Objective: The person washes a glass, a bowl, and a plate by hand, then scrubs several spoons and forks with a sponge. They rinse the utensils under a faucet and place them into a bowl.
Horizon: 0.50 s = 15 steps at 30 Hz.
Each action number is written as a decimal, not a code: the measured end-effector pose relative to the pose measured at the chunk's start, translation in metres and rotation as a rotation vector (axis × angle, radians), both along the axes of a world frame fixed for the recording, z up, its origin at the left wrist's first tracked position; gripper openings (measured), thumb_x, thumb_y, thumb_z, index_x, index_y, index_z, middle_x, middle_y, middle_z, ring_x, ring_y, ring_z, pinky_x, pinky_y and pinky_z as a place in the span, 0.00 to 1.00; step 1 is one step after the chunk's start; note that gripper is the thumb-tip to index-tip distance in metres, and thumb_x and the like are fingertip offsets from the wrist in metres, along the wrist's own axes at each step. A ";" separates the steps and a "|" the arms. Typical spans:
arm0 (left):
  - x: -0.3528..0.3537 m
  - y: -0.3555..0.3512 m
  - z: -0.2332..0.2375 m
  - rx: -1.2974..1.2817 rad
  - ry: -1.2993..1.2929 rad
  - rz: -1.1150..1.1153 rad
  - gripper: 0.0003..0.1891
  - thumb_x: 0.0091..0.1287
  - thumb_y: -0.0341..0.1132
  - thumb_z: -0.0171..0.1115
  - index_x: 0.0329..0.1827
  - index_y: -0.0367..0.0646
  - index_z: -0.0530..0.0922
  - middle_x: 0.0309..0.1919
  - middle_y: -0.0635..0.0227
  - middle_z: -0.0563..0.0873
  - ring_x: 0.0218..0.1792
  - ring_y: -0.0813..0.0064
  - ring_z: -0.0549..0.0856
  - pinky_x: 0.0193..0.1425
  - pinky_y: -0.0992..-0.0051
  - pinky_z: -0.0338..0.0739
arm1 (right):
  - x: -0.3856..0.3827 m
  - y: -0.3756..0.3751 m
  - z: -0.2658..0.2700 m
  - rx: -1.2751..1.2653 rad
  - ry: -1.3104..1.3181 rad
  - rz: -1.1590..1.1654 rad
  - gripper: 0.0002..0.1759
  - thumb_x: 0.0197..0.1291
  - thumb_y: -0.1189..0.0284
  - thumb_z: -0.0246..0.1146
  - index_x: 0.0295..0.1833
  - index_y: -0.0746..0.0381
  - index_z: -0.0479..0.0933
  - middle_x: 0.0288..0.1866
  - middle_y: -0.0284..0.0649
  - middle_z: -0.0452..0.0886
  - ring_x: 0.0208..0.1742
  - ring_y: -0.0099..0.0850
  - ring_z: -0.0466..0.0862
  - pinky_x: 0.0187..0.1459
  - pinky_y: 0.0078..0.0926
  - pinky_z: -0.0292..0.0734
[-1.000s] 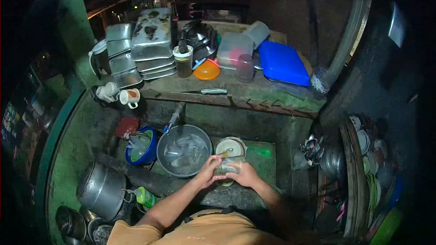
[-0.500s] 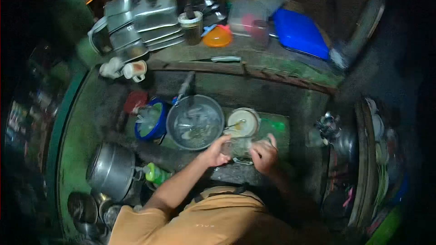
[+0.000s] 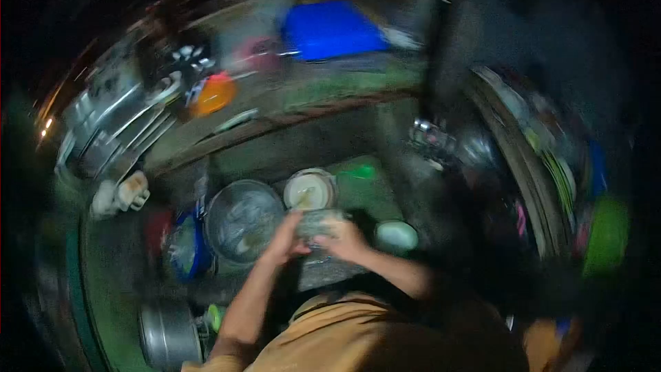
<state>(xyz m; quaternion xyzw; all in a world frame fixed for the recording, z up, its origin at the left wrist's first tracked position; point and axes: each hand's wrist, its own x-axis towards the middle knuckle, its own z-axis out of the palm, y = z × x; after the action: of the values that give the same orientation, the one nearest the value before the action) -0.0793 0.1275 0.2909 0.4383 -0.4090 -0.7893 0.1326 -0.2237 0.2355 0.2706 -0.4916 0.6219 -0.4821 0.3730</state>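
Observation:
My left hand and my right hand hold a clear container, which looks like a glass or jar, from its two sides. The picture is blurred there. Just beyond it stands a pale round bowl or stack of plates with something yellowish on top. A grey basin holding water and dishes is left of my left hand. To the right of my right hand lies a pale round dish.
A blue bucket stands left of the basin, with a metal pot nearer me. On the back ledge are metal trays, an orange bowl, a knife and a blue lid. A plate rack is at the right.
The view has turned to the right, so the ledge and basin sit further left and tilted. The pale dish at the right now shows. Both hands still hold the clear container.

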 end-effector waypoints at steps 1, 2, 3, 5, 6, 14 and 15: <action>0.003 -0.007 -0.004 0.071 -0.088 0.000 0.27 0.65 0.61 0.50 0.53 0.47 0.71 0.34 0.67 0.80 0.20 0.78 0.78 0.17 0.81 0.74 | -0.006 -0.001 -0.015 -0.205 0.395 0.009 0.20 0.53 0.61 0.67 0.50 0.58 0.79 0.48 0.47 0.82 0.47 0.48 0.81 0.49 0.42 0.75; 0.004 -0.012 -0.009 0.144 -0.174 0.001 0.31 0.63 0.66 0.49 0.50 0.46 0.75 0.32 0.66 0.82 0.21 0.76 0.80 0.15 0.82 0.71 | -0.009 -0.003 -0.025 -0.352 0.480 0.068 0.19 0.55 0.58 0.63 0.48 0.56 0.80 0.48 0.47 0.81 0.49 0.52 0.79 0.49 0.47 0.72; 0.010 -0.010 -0.008 0.218 -0.199 -0.046 0.32 0.62 0.67 0.48 0.48 0.45 0.76 0.31 0.68 0.82 0.18 0.77 0.78 0.13 0.82 0.69 | -0.012 0.001 -0.022 -0.440 0.675 0.186 0.17 0.57 0.57 0.61 0.46 0.57 0.80 0.45 0.46 0.81 0.46 0.49 0.80 0.46 0.47 0.72; 0.026 -0.018 -0.019 0.220 -0.054 -0.168 0.32 0.64 0.66 0.46 0.52 0.46 0.76 0.32 0.70 0.83 0.18 0.78 0.77 0.12 0.81 0.69 | -0.004 0.003 0.004 -0.286 0.600 0.463 0.16 0.60 0.63 0.59 0.48 0.62 0.74 0.35 0.50 0.79 0.39 0.51 0.80 0.39 0.49 0.71; 0.018 -0.009 -0.016 0.126 -0.078 -0.149 0.31 0.66 0.64 0.45 0.52 0.46 0.75 0.33 0.71 0.82 0.18 0.79 0.76 0.11 0.82 0.66 | 0.001 0.006 -0.003 -0.299 0.390 0.451 0.18 0.58 0.66 0.59 0.51 0.63 0.72 0.35 0.53 0.79 0.39 0.52 0.79 0.40 0.47 0.72; -0.011 0.010 -0.032 -0.193 0.058 -0.035 0.29 0.69 0.62 0.44 0.52 0.44 0.71 0.35 0.68 0.80 0.20 0.78 0.75 0.20 0.76 0.71 | -0.013 -0.027 -0.048 -0.250 -0.214 -0.039 0.11 0.58 0.68 0.61 0.32 0.67 0.78 0.26 0.46 0.80 0.24 0.36 0.76 0.28 0.33 0.73; -0.011 0.008 -0.027 -0.147 0.074 -0.123 0.29 0.68 0.63 0.46 0.53 0.45 0.71 0.36 0.68 0.80 0.21 0.78 0.75 0.20 0.75 0.71 | -0.013 -0.028 -0.043 -0.302 0.133 -0.108 0.12 0.58 0.66 0.61 0.32 0.67 0.78 0.27 0.47 0.80 0.24 0.37 0.77 0.27 0.34 0.73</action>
<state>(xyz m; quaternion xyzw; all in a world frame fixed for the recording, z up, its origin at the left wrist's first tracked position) -0.0900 0.1358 0.2635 0.3722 -0.4867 -0.7794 0.1308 -0.2368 0.2073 0.2276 -0.5387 0.5913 -0.5557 0.2265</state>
